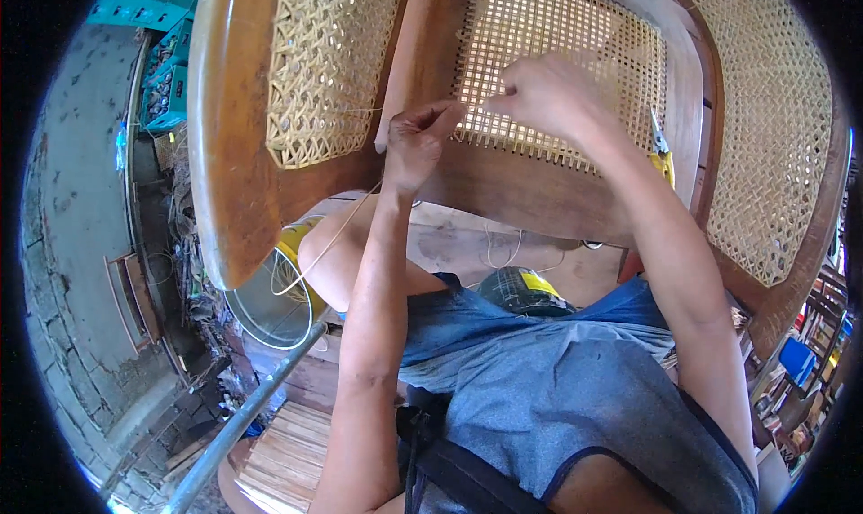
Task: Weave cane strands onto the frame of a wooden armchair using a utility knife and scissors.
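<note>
A wooden chair with a woven cane seat (566,29) is in front of me. At the near left corner of the seat, my left hand (418,146) pinches a thin cane strand (337,235), which trails down past my wrist. My right hand (548,96), slightly blurred, hovers over the open weave just to the right, fingers curled and pinched; whatever lies between its fingertips is too fine to make out. Yellow-handled pliers (661,146) lie at the seat's right edge, jaws pointing away.
Woven cane panels flank the seat, one on the left (319,56) and one on the right (764,119). A yellow bucket (315,314) with loose strands stands below left, beside a metal pipe (247,415). Green crates (166,96) are at the far left.
</note>
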A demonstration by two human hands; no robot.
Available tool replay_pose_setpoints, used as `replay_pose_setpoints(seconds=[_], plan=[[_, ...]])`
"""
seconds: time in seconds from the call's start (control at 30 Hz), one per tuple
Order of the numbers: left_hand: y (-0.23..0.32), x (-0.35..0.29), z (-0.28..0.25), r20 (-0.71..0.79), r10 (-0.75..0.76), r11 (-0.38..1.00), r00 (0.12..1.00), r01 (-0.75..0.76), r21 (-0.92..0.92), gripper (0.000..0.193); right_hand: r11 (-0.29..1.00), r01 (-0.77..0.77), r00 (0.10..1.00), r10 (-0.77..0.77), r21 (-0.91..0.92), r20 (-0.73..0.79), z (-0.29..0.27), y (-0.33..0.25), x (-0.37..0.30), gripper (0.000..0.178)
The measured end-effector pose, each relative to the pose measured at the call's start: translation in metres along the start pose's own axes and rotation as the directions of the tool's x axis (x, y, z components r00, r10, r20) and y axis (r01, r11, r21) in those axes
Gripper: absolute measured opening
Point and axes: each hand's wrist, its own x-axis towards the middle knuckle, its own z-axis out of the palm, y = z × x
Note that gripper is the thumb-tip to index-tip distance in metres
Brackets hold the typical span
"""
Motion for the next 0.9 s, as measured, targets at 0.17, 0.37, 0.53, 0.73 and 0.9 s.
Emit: replay_pose_setpoints(seconds=[0.17,0.37,0.53,0.73,0.9], plan=[[-0.003,-0.002,-0.008,-0.082,0.036,0.873,0.996,0.008,0.487,0.018,0.995,0.100,0.995,-0.100,0.020,0.005,0.042,-0.010,0.007,0.023],[0.004,-0.006,-0.009,-0.116,0.032,0.856,0.993,0.033,0.516,0.021,0.981,0.177,0.984,-0.176,-0.083,0.012,0.023,-0.032,-0.001,0.022],[0.008,-0.003,-0.008,-0.133,-0.048,0.873,0.990,0.107,0.476,0.023,0.984,0.134,0.991,-0.134,-0.122,0.002,0.025,-0.040,0.002,0.022],[-0.002,0.000,-0.014,-0.103,-0.035,0.866,0.994,0.082,0.494,0.025,0.977,0.165,0.985,-0.158,-0.134,0.062,0.022,-0.051,-0.004,0.024],[0.002,0.002,-0.009,-0.102,-0.097,0.778,0.990,0.139,0.613,0.025,0.981,0.159,0.987,-0.159,-0.114,0.011,0.026,-0.044,0.005,0.022]])
